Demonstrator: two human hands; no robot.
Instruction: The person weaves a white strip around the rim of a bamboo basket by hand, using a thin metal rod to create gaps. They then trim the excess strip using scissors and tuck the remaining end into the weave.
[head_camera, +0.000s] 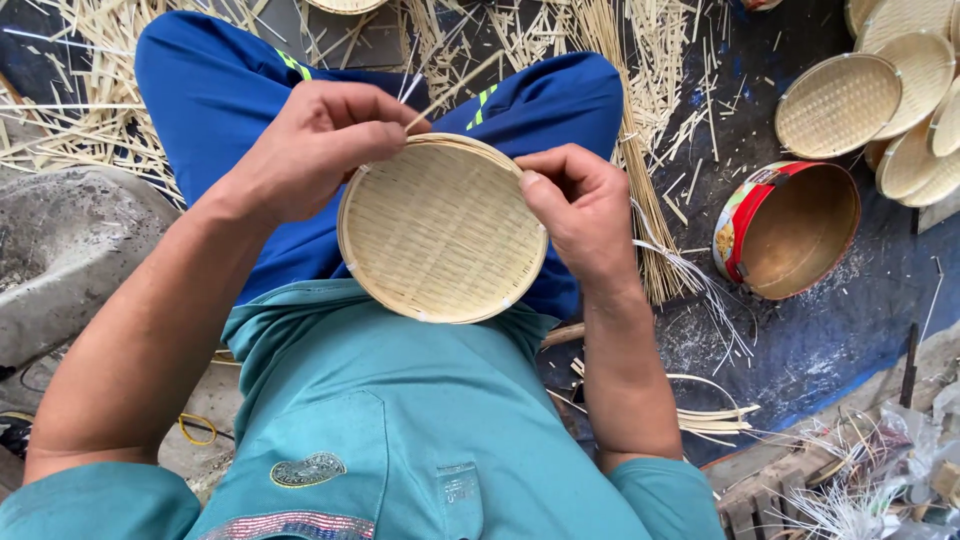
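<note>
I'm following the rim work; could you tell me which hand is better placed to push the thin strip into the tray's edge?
Probably the left hand: it pinches the strip at the tray rim; the right hand grips the opposite edge.

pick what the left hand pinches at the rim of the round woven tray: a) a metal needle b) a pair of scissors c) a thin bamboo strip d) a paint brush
c: the left hand pinches a thin bamboo strip at the top rim of the round woven tray, while the right hand steadies its other edge.
</note>
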